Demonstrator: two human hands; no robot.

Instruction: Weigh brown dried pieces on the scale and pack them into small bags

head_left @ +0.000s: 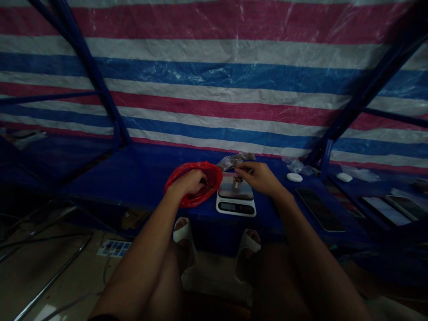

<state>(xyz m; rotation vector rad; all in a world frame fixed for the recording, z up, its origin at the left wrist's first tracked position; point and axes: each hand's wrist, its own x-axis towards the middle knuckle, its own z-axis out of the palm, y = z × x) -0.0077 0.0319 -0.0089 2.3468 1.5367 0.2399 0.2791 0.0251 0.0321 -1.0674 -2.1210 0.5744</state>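
1. While the left hand [193, 182] reaches into the red bag [195, 203], its fingers are curled and partly hidden; whether they grip anything I cannot tell.
2. Just to its right, the right hand [256, 175] has thumb and fingertips pressed together over the small cup [236, 184]; any bit between them is too small to make out.
3. Brown bits show in the cup, which stands on the scale [236, 208], so the work looks partway along; how much is left cannot be judged, and the scale's reading is not legible.
4. Open at the top, the red bag has dim contents; the clear bag [229, 162], on the far side of the scale, holds small brown pieces.
5. Farther right on the blue bench [140, 174] lie a white case [294, 177] and, nearer, a dark phone [319, 209].
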